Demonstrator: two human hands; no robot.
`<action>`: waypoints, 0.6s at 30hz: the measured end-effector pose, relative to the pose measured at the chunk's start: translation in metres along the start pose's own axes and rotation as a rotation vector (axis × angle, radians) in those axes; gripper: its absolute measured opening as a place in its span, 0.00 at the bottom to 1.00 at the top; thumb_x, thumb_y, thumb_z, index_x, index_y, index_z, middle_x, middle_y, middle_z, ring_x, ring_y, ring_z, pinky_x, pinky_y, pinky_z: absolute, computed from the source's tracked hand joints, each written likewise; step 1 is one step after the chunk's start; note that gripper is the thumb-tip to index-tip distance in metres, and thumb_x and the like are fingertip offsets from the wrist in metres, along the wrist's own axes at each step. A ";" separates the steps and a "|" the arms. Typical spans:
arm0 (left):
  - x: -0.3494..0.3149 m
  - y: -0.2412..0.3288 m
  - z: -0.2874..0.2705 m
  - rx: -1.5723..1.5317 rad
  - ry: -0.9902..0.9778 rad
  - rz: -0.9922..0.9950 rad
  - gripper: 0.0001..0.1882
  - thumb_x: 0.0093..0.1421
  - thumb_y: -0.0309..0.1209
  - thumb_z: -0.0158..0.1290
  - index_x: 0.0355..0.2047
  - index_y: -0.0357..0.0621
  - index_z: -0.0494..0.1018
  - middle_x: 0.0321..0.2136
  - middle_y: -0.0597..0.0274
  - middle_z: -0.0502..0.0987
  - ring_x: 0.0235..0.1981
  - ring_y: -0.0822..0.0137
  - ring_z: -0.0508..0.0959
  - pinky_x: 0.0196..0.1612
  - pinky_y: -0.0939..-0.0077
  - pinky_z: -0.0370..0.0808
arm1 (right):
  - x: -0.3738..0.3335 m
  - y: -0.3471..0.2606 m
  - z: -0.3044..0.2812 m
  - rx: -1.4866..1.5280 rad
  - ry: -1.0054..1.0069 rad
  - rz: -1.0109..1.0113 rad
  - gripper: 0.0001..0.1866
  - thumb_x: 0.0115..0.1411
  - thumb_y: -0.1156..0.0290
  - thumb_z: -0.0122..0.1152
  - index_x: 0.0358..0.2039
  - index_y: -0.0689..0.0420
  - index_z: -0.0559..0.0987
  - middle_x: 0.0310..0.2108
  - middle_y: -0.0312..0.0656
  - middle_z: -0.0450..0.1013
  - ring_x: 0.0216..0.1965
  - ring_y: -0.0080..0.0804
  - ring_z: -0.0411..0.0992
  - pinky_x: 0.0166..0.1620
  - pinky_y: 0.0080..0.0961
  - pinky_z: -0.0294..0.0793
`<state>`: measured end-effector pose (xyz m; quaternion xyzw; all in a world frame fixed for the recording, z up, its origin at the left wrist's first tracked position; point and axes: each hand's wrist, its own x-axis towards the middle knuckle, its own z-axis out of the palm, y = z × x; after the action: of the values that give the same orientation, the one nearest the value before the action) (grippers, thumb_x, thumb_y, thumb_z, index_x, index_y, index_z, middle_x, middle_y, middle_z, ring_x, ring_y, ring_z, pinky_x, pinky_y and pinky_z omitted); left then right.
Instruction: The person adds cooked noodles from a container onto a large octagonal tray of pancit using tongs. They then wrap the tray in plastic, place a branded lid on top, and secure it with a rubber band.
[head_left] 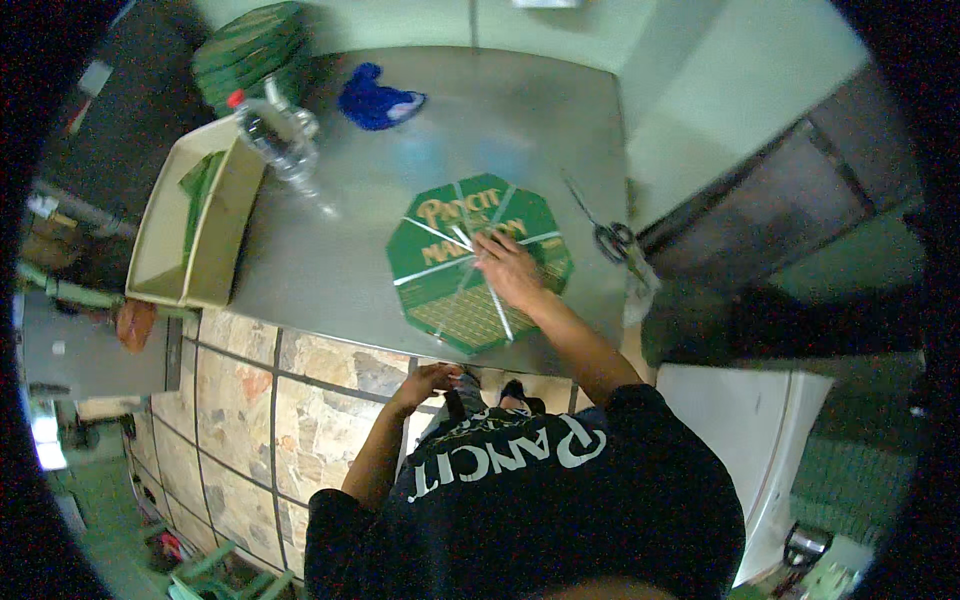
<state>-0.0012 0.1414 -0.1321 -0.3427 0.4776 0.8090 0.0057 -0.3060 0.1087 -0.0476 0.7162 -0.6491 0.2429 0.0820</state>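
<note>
The right hand [508,268] is laid flat, fingers spread, on the green octagonal box [478,262], which lies directly beneath it on the metal table [330,270]. The left hand [428,381] hangs loosely curled, empty, below the table edge, farther off.

right hand [508,270] flat on green octagonal box [478,262] | left hand [425,382] below table edge, seemingly empty | scissors [608,235] nearby

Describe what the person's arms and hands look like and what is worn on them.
Both forearms are bare. The right hand and left hand wear no gloves; no rings or watch are discernible. Short black sleeves end near the elbows, belonging to a black shirt with white lettering.
</note>
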 end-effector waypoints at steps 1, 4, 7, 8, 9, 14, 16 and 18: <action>-0.004 0.017 0.008 0.029 0.100 0.047 0.23 0.62 0.43 0.47 0.47 0.36 0.70 0.44 0.55 0.76 0.45 0.61 0.76 0.48 0.65 0.72 | 0.003 0.006 0.006 0.035 -0.003 -0.054 0.11 0.55 0.70 0.57 0.38 0.55 0.80 0.44 0.40 0.74 0.51 0.40 0.68 0.52 0.34 0.68; -0.019 0.058 0.014 -0.073 0.102 -0.023 0.22 0.65 0.44 0.42 0.43 0.37 0.73 0.38 0.54 0.78 0.40 0.63 0.78 0.45 0.70 0.73 | 0.013 0.009 0.018 0.325 0.029 0.099 0.07 0.53 0.75 0.56 0.33 0.55 0.80 0.33 0.46 0.76 0.39 0.41 0.73 0.48 0.38 0.69; -0.026 0.083 0.010 -0.083 0.169 -0.110 0.28 0.63 0.53 0.41 0.40 0.38 0.74 0.32 0.56 0.79 0.33 0.65 0.78 0.38 0.69 0.74 | 0.029 0.001 0.022 0.554 0.041 0.337 0.04 0.56 0.74 0.54 0.30 0.58 0.77 0.28 0.46 0.74 0.29 0.40 0.72 0.35 0.34 0.69; -0.029 0.088 0.008 -0.112 0.177 -0.153 0.29 0.62 0.55 0.41 0.39 0.39 0.74 0.31 0.57 0.79 0.33 0.66 0.78 0.38 0.69 0.74 | 0.038 -0.004 0.022 0.628 0.049 0.394 0.05 0.57 0.74 0.54 0.29 0.59 0.76 0.26 0.46 0.73 0.26 0.39 0.71 0.30 0.32 0.68; -0.033 0.092 0.004 -0.136 0.179 -0.141 0.32 0.60 0.58 0.42 0.41 0.38 0.73 0.33 0.55 0.78 0.33 0.65 0.78 0.38 0.69 0.75 | 0.045 -0.012 0.021 0.632 0.028 0.398 0.05 0.58 0.73 0.54 0.29 0.60 0.76 0.25 0.46 0.73 0.26 0.38 0.72 0.30 0.32 0.68; -0.058 0.087 -0.008 -0.290 0.435 -0.054 0.40 0.56 0.63 0.45 0.52 0.36 0.64 0.44 0.50 0.73 0.37 0.60 0.78 0.37 0.67 0.77 | 0.081 -0.079 0.022 0.834 -0.027 0.303 0.04 0.53 0.79 0.58 0.31 0.61 0.77 0.27 0.45 0.75 0.30 0.33 0.72 0.36 0.28 0.71; -0.069 0.078 -0.010 -0.499 0.620 0.041 0.42 0.57 0.60 0.48 0.58 0.37 0.57 0.50 0.50 0.68 0.43 0.57 0.75 0.39 0.62 0.77 | 0.098 -0.114 0.029 0.860 -0.079 0.118 0.05 0.50 0.79 0.59 0.30 0.60 0.77 0.28 0.45 0.75 0.30 0.34 0.74 0.34 0.29 0.71; -0.086 0.068 -0.022 -0.642 0.668 0.221 0.42 0.57 0.57 0.50 0.59 0.36 0.55 0.52 0.49 0.66 0.48 0.54 0.72 0.44 0.57 0.75 | 0.115 -0.149 0.040 0.874 -0.016 -0.028 0.04 0.50 0.77 0.60 0.28 0.59 0.77 0.25 0.46 0.74 0.28 0.40 0.73 0.32 0.31 0.71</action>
<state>0.0534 0.1148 -0.0379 -0.5154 0.2129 0.7571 -0.3405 -0.1478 0.0105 -0.0004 0.6943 -0.4762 0.4879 -0.2304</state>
